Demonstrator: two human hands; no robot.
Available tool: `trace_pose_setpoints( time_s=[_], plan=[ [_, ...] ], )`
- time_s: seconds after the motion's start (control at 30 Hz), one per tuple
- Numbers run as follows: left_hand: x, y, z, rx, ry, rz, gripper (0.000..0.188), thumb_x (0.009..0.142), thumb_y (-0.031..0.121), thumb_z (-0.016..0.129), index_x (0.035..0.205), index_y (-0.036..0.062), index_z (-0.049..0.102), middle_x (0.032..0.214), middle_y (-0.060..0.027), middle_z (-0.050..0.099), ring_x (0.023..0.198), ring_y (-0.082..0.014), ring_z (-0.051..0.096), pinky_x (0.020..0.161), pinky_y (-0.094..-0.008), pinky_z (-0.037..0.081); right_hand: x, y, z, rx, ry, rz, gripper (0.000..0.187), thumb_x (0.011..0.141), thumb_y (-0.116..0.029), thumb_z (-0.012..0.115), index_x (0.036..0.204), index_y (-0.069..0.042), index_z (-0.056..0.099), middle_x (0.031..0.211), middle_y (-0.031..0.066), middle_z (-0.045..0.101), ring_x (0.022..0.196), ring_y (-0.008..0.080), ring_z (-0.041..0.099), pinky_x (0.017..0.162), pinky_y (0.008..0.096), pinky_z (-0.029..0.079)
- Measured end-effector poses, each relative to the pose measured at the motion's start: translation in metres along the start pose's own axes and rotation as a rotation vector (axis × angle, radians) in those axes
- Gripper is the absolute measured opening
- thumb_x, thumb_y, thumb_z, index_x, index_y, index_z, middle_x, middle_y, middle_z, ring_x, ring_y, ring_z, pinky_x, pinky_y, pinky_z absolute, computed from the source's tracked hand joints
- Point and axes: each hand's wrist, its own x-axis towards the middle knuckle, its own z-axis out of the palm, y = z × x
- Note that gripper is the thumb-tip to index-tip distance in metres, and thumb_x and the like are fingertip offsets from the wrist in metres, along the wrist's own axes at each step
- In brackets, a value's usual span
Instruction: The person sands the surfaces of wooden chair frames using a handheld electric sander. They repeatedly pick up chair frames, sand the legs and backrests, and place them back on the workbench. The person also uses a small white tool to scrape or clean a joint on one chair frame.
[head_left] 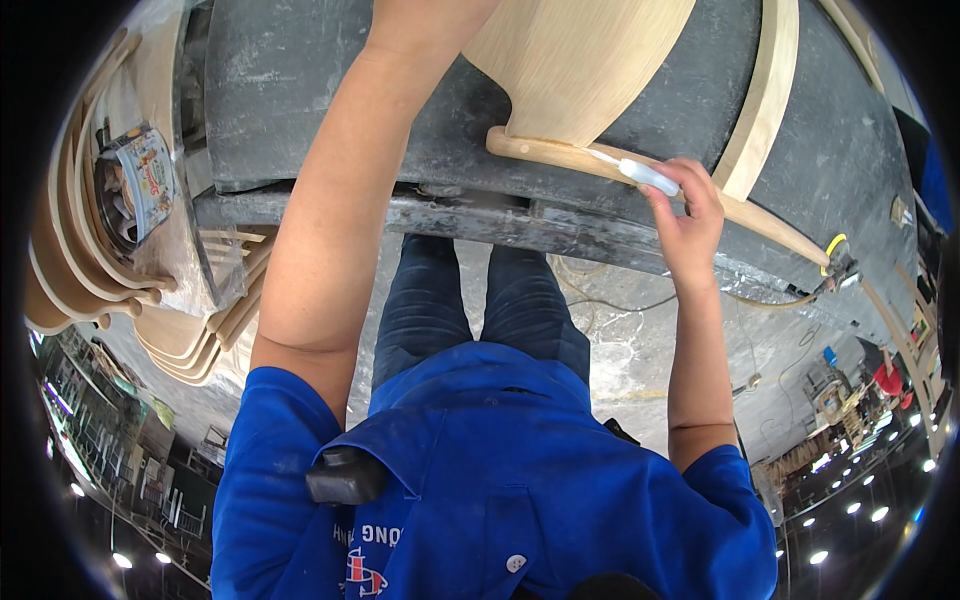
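Note:
My right hand (pixel 692 215) pinches a small translucent white squeeze bottle (pixel 650 178) with a thin nozzle. The nozzle's tip touches or nearly touches the seam where a broad, curved pale wood panel (pixel 575 70) meets a rounded wooden rail (pixel 545 150). A straight wooden bar (pixel 765 105) joins the same rail farther right. At the top edge, my left hand (pixel 430 22) is beside the panel; its fingers are out of the picture, so its grip is hidden.
The wooden frame lies on a dark, scuffed workbench (pixel 290 95). Stacked curved wooden parts (pixel 75 240) and an open tin (pixel 140 185) stand at the left. More wooden parts (pixel 190 345) sit lower down. A hose with a yellow ring (pixel 833 250) is by the bench's right end.

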Motion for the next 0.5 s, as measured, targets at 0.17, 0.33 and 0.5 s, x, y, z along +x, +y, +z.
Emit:
trace_pose_setpoints(
  time_s=[0.17,0.33,0.5],
  plan=[
    [-0.001,0.001,0.001,0.039,-0.016,-0.094,0.041,0.080,0.024,0.074,0.104,-0.0052,0.058,0.098,-0.0195,0.067,0.092,-0.0290,0.065,0.079,-0.0368,0.049,-0.012,0.021,-0.014,0.332,0.083,0.225,0.022,0.083,-0.001,0.070,0.103,0.000,0.061,0.099,0.0046,0.062,0.091,0.0137,0.059,0.080,0.0251,0.047],
    [-0.002,0.004,0.002,-0.032,-0.030,-0.145,0.037,0.086,0.025,0.071,0.108,-0.0021,0.061,0.097,-0.0078,0.068,0.088,-0.0126,0.063,0.076,-0.0265,0.049,-0.018,0.035,-0.037,0.437,0.226,0.376,0.021,0.089,0.000,0.064,0.107,-0.002,0.053,0.102,0.0038,0.060,0.094,0.0077,0.057,0.080,0.0204,0.045],
    [0.022,-0.019,-0.039,-0.107,0.010,-0.221,0.047,0.082,0.030,0.075,0.108,-0.0062,0.059,0.094,-0.0119,0.069,0.084,-0.0156,0.066,0.074,-0.0292,0.052,-0.029,0.028,-0.064,0.479,0.220,0.396,0.021,0.088,0.001,0.065,0.105,-0.002,0.054,0.103,0.0039,0.060,0.097,0.0094,0.057,0.083,0.0222,0.046]
  ],
)
